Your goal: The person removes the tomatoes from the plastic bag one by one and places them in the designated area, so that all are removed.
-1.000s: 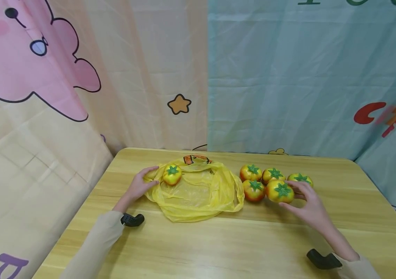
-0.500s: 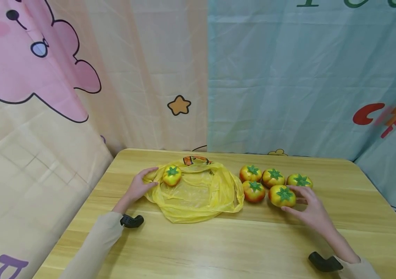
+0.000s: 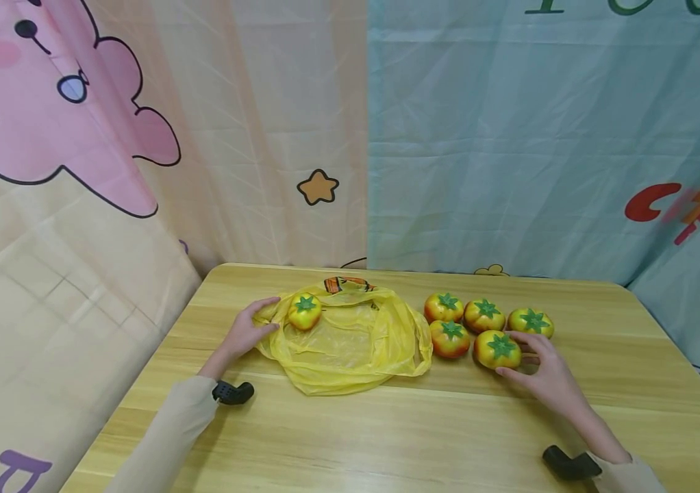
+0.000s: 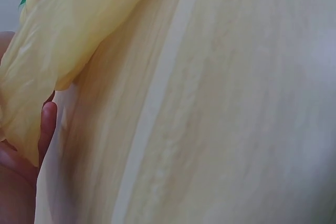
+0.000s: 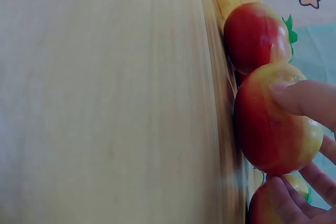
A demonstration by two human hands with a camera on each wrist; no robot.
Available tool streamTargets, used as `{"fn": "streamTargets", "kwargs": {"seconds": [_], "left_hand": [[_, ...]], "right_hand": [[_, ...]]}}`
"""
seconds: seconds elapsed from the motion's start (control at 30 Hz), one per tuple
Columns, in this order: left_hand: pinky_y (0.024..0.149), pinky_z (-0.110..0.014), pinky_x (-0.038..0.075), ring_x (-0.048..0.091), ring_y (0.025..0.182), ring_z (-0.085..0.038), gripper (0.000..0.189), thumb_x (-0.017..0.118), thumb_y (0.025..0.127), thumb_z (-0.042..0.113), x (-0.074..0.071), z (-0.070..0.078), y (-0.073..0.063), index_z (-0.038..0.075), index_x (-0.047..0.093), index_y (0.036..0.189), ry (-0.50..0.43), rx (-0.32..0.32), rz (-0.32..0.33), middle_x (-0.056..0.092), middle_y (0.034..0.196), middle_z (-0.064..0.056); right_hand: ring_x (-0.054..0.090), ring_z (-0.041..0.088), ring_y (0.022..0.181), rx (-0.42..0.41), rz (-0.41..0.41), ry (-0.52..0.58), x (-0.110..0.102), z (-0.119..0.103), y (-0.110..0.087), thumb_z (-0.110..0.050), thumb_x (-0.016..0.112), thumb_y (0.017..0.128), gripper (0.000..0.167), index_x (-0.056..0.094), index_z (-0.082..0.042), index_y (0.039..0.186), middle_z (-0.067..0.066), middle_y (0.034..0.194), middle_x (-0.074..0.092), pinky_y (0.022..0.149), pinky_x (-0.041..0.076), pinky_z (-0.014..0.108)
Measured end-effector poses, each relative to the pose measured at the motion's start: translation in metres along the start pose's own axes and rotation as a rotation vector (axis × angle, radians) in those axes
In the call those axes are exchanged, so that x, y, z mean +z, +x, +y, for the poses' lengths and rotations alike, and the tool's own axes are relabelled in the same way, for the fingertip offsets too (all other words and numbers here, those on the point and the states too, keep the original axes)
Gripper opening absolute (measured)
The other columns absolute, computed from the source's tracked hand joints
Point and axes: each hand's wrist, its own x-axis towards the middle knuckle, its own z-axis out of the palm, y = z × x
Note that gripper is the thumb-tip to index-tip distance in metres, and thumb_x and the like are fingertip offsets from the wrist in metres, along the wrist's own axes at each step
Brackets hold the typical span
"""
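Note:
My right hand (image 3: pixel 546 368) grips a yellow-and-red tomato (image 3: pixel 498 350) with a green star-shaped top. In the right wrist view the thumb presses on that tomato (image 5: pixel 270 129) and the other fingers reach round its far side. At the left, my left hand (image 3: pixel 245 330) holds the edge of a thin yellow plastic bag (image 3: pixel 344 380) between thumb and fingers. The bag's film (image 4: pixel 79 30) drapes over this hand in the left wrist view and hides part of the fingers. One tomato (image 3: pixel 305 312) sits at the bag's left side, close by the left fingertips.
Several like tomatoes stand between bag and right hand: a front one (image 3: pixel 450 339), two behind, left (image 3: pixel 442 308) and middle (image 3: pixel 483 316), and one (image 3: pixel 531 322) behind the right hand. The wooden table (image 3: pixel 350 438) ends at a printed curtain (image 3: pixel 485 137).
The tomato in my right hand has moved slightly towards me and down, uncovering more of the tomato behind it. The left hand and bag stay in place.

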Motion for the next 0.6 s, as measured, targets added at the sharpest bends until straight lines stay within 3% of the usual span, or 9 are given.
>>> {"fn": "streamTargets", "kwargs": {"seconds": [0.3, 0.6], "left_hand": [[0.116, -0.059, 0.018, 0.029, 0.14, -0.041, 0.056, 0.064, 0.086, 0.0, 0.002, -0.032, 0.009, -0.001, 0.046, 0.139, -0.007, -0.001, 0.014, 0.041, 0.147, -0.024], [0.117, -0.058, 0.017, 0.028, 0.142, -0.039, 0.057, 0.064, 0.086, 0.004, 0.002, -0.036, 0.009, 0.003, 0.046, 0.14, -0.033, -0.008, 0.006, 0.041, 0.148, -0.02]], "right_hand": [[0.042, -0.021, 0.093, 0.008, -0.009, 0.011, 0.0, -0.002, 0.002, -0.013, 0.084, 0.072, 0.061, 0.056, -0.001, 0.125, 0.013, 0.116, 0.055, 0.074, 0.052, 0.012], [0.046, -0.018, 0.094, -0.002, -0.015, 0.051, 0.0, -0.003, 0.003, -0.012, 0.083, 0.073, 0.06, 0.056, 0.001, 0.124, 0.017, 0.117, 0.057, 0.074, 0.054, 0.015]]}}
